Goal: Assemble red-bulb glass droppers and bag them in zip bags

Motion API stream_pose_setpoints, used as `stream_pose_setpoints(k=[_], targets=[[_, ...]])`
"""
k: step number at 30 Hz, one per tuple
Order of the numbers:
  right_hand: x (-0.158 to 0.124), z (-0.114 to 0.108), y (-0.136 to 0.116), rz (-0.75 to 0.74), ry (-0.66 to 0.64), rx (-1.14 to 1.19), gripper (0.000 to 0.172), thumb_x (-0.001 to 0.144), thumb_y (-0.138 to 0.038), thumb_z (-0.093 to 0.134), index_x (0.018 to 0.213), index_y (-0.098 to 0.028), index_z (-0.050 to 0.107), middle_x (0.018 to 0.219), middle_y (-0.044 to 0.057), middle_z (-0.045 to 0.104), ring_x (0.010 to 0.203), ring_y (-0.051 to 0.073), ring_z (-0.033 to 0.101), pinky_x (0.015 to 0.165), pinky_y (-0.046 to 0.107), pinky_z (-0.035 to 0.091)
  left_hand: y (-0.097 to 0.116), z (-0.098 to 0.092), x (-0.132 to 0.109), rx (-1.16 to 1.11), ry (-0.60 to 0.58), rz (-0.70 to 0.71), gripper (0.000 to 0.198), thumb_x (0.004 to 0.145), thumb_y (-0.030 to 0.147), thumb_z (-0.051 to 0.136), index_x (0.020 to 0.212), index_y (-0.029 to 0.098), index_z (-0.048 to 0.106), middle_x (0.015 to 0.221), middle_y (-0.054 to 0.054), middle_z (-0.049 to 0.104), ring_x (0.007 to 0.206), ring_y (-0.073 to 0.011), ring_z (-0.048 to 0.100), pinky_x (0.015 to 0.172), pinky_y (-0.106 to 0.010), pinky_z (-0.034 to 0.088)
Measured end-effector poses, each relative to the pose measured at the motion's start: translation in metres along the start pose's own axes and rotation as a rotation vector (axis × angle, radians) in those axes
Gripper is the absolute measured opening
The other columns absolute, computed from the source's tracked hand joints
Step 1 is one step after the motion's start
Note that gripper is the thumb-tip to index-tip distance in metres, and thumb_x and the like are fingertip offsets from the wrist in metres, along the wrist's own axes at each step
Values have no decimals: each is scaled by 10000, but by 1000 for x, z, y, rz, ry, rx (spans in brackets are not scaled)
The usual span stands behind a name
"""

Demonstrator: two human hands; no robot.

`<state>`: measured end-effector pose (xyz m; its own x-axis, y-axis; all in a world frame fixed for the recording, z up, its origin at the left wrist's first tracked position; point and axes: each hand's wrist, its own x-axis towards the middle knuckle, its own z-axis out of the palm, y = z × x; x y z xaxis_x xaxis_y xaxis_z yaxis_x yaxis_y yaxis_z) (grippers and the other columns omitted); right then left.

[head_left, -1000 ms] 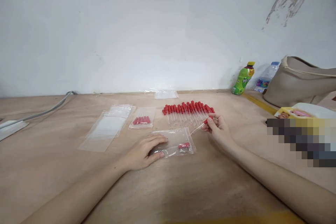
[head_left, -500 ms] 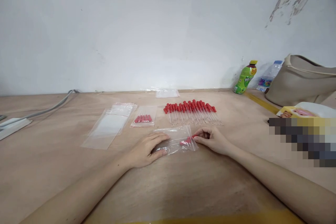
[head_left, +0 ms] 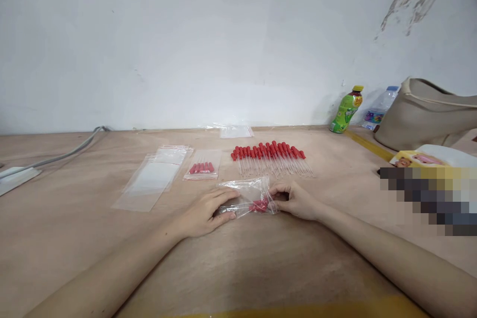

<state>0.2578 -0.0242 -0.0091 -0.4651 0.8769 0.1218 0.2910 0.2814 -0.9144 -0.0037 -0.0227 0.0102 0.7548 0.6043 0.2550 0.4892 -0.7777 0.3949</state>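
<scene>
A clear zip bag lies flat in front of me, with a few droppers inside whose red bulbs cluster at its right-hand mouth. My left hand rests on the bag's left end, thumb and fingers bracing it from both sides. At the mouth, my right hand is closed, its fingertips on the end of a red-bulbed dropper and against the bag's edge. Just beyond, a row of droppers with red bulbs and thin clear stems lies on the table. A filled zip bag holds several more.
Flat zip bags lie overlapped at left, and another clear packet sits against the wall. A grey cable runs at far left. On the right stand a green bottle, a water bottle and a beige bag.
My right hand has moved slightly left, pushing the red-bulbed dropper further into the bag. The red bulbs inside have shifted left and bunched together. My left hand stays on the bag.
</scene>
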Motion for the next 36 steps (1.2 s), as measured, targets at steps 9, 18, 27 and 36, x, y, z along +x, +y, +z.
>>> stream_pose_setpoints(k=[9,18,27,36], targets=[[0,4,7,58,110,50,201,676,-335,612,770,-159,633,714,21,633,634,121,554,582,244,434,0,-1,1,31,-27,3,409,841,340,454,1239,248,424,1264,-46,473,1171,-203,411,988,-404,332],[16,-24,1,44,219,-82,220,703,-338,557,821,-162,618,784,46,661,720,154,593,656,276,446,2,-3,1,29,-56,8,401,852,339,438,1245,257,424,1279,-44,454,1181,-195,396,990,-390,329],[98,-56,0,157,654,-903,206,720,-345,498,721,-221,662,750,22,652,759,182,557,726,325,325,-3,-1,1,24,-80,18,388,857,344,430,1233,251,447,1291,-49,438,1186,-193,389,999,-385,314],[141,-40,1,463,805,-754,213,624,-403,592,710,-224,669,753,59,648,793,244,563,801,433,269,0,-3,0,20,-74,35,389,857,339,429,1235,244,445,1274,-60,455,1176,-199,403,983,-384,335]])
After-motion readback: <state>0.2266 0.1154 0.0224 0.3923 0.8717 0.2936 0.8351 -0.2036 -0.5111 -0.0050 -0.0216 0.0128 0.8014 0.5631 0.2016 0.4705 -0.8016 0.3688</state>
